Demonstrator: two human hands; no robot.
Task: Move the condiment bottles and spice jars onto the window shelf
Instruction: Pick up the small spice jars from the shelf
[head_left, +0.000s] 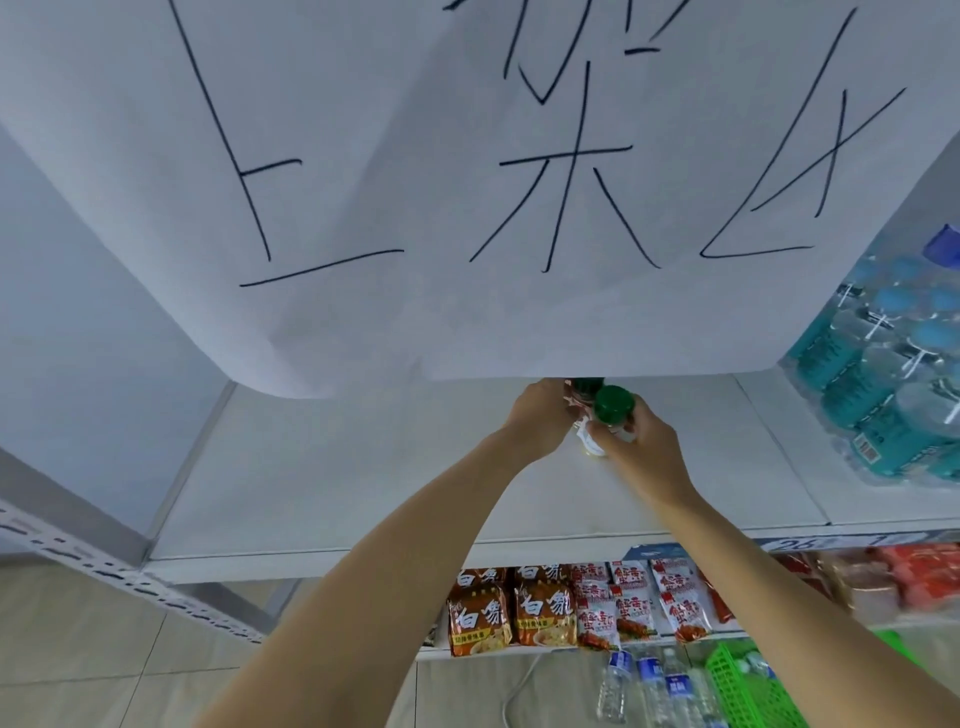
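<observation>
Both forearms fill the lower frame, stretched up and forward over the white shelf (363, 467), which is bare apart from what the hands hold.

Risks, as judged from this view:
- Two green-capped spice jars are pressed side by side between the hands. If one hand is released first, the other jar could be tipped or knocked flat.
- A large paper sign (467, 182) with handwritten characters hangs low over the shelf back. The rear jar cap (588, 385) is already half hidden under its edge, so placement further back would be done blind and the paper could be snagged.
- A shrink-wrapped water bottle pack (883, 374) sits on the right end of the shelf, well apart from the jars; little collision risk there.
- Whether the jar bases are touching the shelf cannot be told; a drop is possible if they are let go early.

Hands:
- Left hand (543, 418): fingers curled closed around the rear jar, whose red-printed label shows just beside the knuckles.
- Right hand (641, 441): closed around the front spice jar (614, 408), thumb and fingers wrapped on the body below the green cap.
- Neither hand is spread; both are clamped on jars near the shelf's middle, toward the back.

Instant noodle packets (514, 613) lie on the lower shelf, untouched.
</observation>
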